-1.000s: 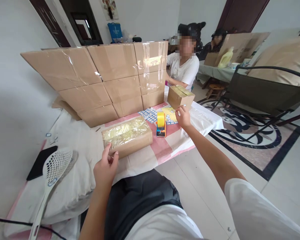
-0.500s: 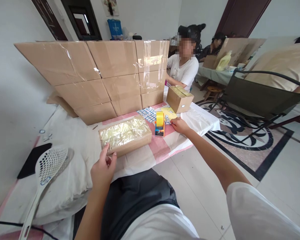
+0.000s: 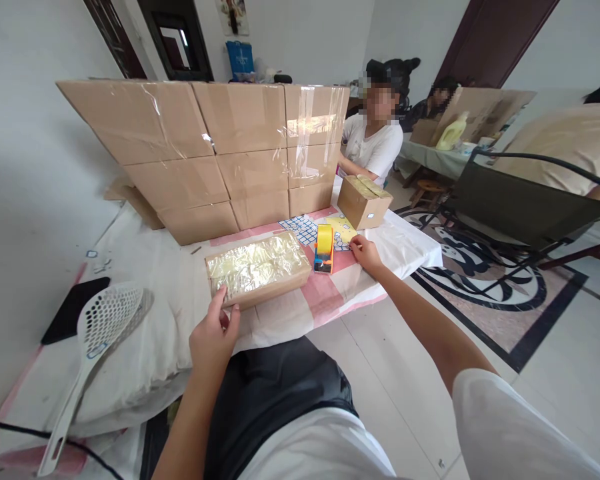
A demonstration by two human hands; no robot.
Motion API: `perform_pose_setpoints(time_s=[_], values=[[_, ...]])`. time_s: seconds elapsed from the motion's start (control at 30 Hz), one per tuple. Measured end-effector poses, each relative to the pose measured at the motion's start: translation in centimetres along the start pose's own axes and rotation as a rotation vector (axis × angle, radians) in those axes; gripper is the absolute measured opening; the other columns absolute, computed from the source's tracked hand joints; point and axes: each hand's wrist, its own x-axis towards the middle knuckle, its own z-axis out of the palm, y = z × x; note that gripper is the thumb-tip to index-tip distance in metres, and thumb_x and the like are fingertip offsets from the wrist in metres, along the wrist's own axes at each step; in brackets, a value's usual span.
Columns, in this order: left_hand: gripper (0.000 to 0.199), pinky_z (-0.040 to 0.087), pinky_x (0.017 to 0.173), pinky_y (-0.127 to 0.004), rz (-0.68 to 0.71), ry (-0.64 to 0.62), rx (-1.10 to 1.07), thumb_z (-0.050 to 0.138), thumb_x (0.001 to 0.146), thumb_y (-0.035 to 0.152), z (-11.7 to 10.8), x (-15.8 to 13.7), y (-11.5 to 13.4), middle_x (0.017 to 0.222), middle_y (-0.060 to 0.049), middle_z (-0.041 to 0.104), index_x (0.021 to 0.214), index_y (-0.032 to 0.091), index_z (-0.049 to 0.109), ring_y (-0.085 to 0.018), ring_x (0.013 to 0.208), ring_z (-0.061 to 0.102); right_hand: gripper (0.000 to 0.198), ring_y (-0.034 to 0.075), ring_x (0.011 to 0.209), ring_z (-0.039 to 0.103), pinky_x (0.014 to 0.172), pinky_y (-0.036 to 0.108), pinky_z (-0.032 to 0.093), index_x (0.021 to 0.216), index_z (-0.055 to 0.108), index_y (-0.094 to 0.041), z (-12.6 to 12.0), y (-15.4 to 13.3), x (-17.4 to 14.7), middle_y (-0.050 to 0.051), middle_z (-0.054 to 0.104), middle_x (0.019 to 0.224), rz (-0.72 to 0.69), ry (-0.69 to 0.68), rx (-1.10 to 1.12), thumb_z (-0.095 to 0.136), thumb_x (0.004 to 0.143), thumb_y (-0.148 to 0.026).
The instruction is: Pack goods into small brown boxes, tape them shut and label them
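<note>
A long cardboard box with shiny clear tape over its top lies on the table in front of me. My left hand touches its near left corner, forefinger at the upper edge and thumb apart from it by the front side. To the right of this box stands a tape dispenser with a yellow roll, touched by neither hand. Just beyond it, my right hand rests low over the tablecloth, its fingers curled together at the tips. Whether anything small is between them I cannot make out.
A wall of stacked, taped cardboard boxes rises behind. A smaller taped box stands at the table's right end, with a seated person beyond. At left lie a white perforated skimmer and a flat black object.
The whole view has shifted slightly, so everything appears a little further right. Both hands keep about the same places relative to the box and dispenser.
</note>
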Motion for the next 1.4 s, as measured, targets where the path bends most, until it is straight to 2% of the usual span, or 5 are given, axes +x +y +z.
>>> perform_pose_setpoints(time_s=[0.43, 0.7, 0.93, 1.23, 1.4], values=[[0.059, 0.034, 0.06, -0.025, 0.023, -0.003, 0.0, 0.055, 0.091, 0.044, 0.3, -0.3, -0.5, 0.066, 0.003, 0.058, 0.145, 0.021, 0.056, -0.015, 0.059, 0.055, 0.046, 0.016, 0.06, 0.061, 0.061, 0.028, 0.053, 0.125, 0.056, -0.019, 0.1, 0.0, 3.2, -0.005, 0.056, 0.064, 0.293, 0.014, 0.312, 0.06, 0.088, -0.046], [0.057, 0.035, 0.06, -0.024, 0.056, 0.029, 0.006, 0.057, 0.092, 0.043, 0.6, -0.3, -1.0, 0.065, 0.004, 0.056, 0.144, 0.02, 0.057, -0.014, 0.058, 0.055, 0.019, 0.014, 0.05, 0.05, 0.05, 0.028, 0.041, 0.063, 0.067, -0.015, -0.8, -0.3, 7.4, -0.001, 0.052, 0.049, 0.432, -0.189, 0.064, 0.082, 0.068, -0.026], [0.057, 0.035, 0.06, -0.024, 0.054, 0.042, 0.01, 0.057, 0.091, 0.042, 0.6, -0.3, -0.7, 0.064, 0.004, 0.056, 0.144, 0.019, 0.057, -0.014, 0.057, 0.054, 0.025, 0.025, 0.082, 0.064, 0.066, 0.03, 0.048, 0.065, 0.064, -0.017, -0.7, -2.0, 8.8, 0.005, 0.063, 0.068, 0.46, -0.167, -0.086, 0.087, 0.056, -0.013], [0.06, 0.038, 0.06, -0.025, 0.044, 0.034, -0.023, 0.06, 0.09, 0.044, 0.1, 0.4, -1.8, 0.065, 0.006, 0.058, 0.145, 0.022, 0.055, -0.014, 0.057, 0.056, 0.039, 0.013, 0.055, 0.047, 0.052, 0.025, 0.036, 0.089, 0.056, -0.018, -3.2, -5.8, 3.6, -0.002, 0.051, 0.066, 0.558, -0.117, 0.305, 0.066, 0.089, -0.056], [0.067, 0.047, 0.064, -0.027, 0.032, -0.004, -0.159, 0.064, 0.087, 0.049, -0.6, 2.2, -3.8, 0.066, 0.006, 0.06, 0.147, 0.021, 0.052, -0.016, 0.059, 0.061, 0.038, 0.011, 0.052, 0.049, 0.05, 0.024, 0.04, 0.094, 0.059, -0.018, -3.9, -9.2, -1.9, -0.003, 0.051, 0.067, 0.528, -0.247, 0.676, 0.065, 0.082, -0.053]])
